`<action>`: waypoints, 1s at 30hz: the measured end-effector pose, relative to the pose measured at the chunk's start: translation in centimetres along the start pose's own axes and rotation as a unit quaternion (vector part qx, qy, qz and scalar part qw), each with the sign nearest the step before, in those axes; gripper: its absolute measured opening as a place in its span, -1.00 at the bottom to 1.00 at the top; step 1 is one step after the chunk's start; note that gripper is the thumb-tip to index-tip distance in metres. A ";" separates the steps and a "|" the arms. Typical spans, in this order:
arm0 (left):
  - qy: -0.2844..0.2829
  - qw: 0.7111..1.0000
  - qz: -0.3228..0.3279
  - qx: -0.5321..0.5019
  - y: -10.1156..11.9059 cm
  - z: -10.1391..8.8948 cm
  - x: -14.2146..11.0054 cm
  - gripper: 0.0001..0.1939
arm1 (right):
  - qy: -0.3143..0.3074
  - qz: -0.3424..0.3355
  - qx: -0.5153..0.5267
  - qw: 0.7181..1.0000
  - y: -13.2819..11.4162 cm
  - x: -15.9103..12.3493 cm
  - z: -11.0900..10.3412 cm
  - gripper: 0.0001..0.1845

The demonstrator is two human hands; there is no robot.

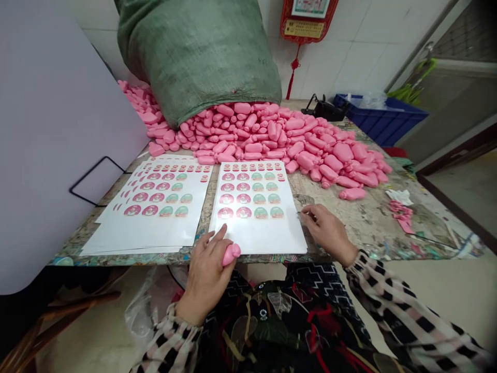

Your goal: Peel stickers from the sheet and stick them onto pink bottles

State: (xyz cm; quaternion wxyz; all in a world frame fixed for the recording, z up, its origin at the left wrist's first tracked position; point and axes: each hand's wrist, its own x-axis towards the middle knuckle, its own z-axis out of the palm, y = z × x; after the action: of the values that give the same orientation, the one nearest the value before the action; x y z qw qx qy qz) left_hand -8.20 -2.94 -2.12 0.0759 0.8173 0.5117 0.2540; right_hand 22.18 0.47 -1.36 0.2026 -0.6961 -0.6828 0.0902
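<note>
My left hand (205,269) is closed around a small pink plastic bottle (231,253) at the table's near edge. My right hand (326,230) rests on the table by the right edge of a white sticker sheet (258,228), its fingertips pinched together at the sheet's edge; what they hold is too small to name. That sheet carries rows of round pink and green stickers (250,198). A stack of similar sheets (155,217) lies to its left.
A big heap of pink bottles (272,137) spills from a green woven sack (198,52) at the back of the table. A white board (50,129) stands at the left. A blue crate (382,119) sits at the back right. Pink scraps (402,215) lie at the right.
</note>
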 end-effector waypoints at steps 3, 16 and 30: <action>-0.024 1.000 0.010 0.010 0.0 0.5 0.2 -0.81 | -0.012 -0.038 -0.022 0.999 -1.0 -0.1 0.4 -0.75; -0.075 0.995 -0.002 0.072 -0.3 1.0 0.1 -0.50 | -0.098 -0.102 0.002 0.990 -3.6 -2.1 0.3 -0.73; -0.073 0.995 0.009 0.066 -0.1 1.2 0.2 -0.59 | -0.127 -0.156 0.043 0.979 -6.0 -2.1 1.7 -0.78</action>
State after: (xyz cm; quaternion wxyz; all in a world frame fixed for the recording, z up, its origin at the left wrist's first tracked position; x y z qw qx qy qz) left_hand -7.64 -2.53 -3.08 0.0564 0.8413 0.5133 0.1598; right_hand 15.91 -1.40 -0.74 0.1551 -0.5546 -0.7986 0.1747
